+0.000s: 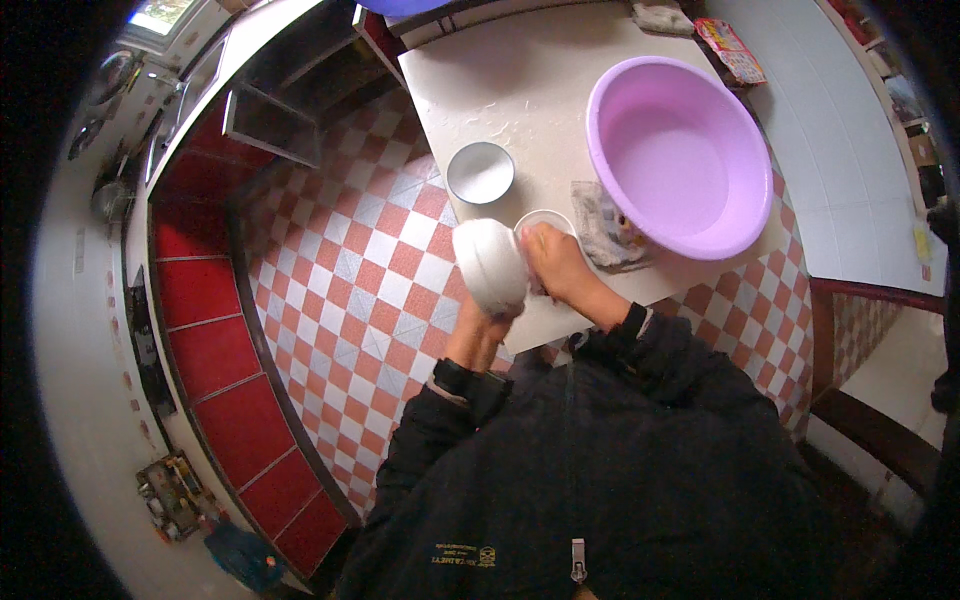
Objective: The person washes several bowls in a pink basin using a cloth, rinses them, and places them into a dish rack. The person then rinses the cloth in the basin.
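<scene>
A white bowl point(491, 266) is tilted up on its side near the table's front left corner, held by my left hand point(487, 326), which is mostly hidden behind it. My right hand point(553, 259) is closed at the bowl's right side, against its rim; part of a cloth seems to show under the fingers, but this is blurred. Just behind my right hand, another white round dish point(546, 217) stands on the table, partly covered by the hand. A bowl with a dark rim point(481, 173) stands farther back at the left edge. A grey patterned cloth point(600, 225) lies right of my right hand.
A large pink-purple plastic basin point(679, 157) stands on the right of the pale table point(480, 82), partly over the cloth. Behind it are a folded cloth point(663, 16) and a red packet point(730, 51). Red cabinets point(217, 352) line the left side, with one door point(270, 124) ajar.
</scene>
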The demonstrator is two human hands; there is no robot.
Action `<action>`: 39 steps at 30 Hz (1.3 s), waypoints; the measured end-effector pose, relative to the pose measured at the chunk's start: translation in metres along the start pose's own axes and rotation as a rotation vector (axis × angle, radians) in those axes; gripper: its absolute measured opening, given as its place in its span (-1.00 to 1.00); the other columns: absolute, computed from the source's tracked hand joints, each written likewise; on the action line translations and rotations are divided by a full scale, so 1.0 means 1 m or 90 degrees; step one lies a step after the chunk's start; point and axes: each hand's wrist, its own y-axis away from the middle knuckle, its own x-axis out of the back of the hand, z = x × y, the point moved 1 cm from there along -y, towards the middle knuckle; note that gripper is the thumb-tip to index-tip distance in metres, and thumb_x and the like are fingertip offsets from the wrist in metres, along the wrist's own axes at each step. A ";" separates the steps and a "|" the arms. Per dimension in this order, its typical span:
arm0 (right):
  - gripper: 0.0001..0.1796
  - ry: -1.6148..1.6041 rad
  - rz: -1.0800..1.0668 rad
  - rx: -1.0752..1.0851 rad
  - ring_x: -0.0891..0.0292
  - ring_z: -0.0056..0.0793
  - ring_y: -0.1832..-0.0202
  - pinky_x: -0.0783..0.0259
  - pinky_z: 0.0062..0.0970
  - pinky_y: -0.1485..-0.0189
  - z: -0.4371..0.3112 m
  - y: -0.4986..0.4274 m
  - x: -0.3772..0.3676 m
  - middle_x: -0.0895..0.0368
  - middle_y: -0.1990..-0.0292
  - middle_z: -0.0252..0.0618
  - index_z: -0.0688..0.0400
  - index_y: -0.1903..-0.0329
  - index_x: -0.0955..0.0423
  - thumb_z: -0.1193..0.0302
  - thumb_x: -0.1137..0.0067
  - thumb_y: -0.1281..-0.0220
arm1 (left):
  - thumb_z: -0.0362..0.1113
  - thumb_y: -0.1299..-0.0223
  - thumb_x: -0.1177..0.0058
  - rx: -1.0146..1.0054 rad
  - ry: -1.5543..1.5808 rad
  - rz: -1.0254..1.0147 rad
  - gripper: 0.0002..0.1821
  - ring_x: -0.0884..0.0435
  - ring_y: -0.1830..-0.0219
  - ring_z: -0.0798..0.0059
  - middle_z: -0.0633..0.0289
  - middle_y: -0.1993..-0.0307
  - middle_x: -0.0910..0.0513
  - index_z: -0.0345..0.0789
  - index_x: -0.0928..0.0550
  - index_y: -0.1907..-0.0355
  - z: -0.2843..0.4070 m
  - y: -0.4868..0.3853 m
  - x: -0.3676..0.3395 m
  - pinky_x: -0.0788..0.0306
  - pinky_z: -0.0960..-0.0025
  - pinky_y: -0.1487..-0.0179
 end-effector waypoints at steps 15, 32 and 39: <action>-0.60 -0.031 -0.099 -0.200 -0.47 -0.53 0.54 -0.38 -0.46 0.43 0.053 0.058 0.073 -0.57 0.59 -0.30 0.22 0.43 -0.50 0.13 -0.04 -0.30 | -0.55 -0.02 0.11 -0.364 -0.591 0.196 -0.81 -0.55 0.75 0.35 0.01 0.58 -0.58 -0.53 -0.52 0.27 0.103 -0.156 -0.006 -0.33 0.37 0.75; -0.47 0.178 -0.020 -0.331 -0.61 -0.22 0.48 -0.47 -0.24 0.30 0.074 0.007 0.041 -0.63 0.53 -0.06 0.28 0.37 -0.57 -0.03 -0.20 -0.02 | -0.25 -0.06 -0.08 -0.400 -1.045 0.377 -0.50 -0.62 0.14 -0.17 -0.33 0.24 -0.60 -0.66 -0.40 0.08 0.110 -0.197 -0.006 -0.48 0.05 0.04; -0.63 0.324 0.011 -0.331 -0.60 -0.08 0.35 -0.46 -0.18 0.18 0.088 -0.011 0.027 -0.63 0.56 -0.05 0.27 0.44 -0.62 0.19 -0.06 0.12 | -0.18 -0.13 -0.07 -0.405 -1.194 0.319 -0.48 -0.62 0.14 -0.19 -0.29 0.21 -0.61 -0.65 -0.40 0.07 0.114 -0.170 -0.027 -0.48 0.04 0.03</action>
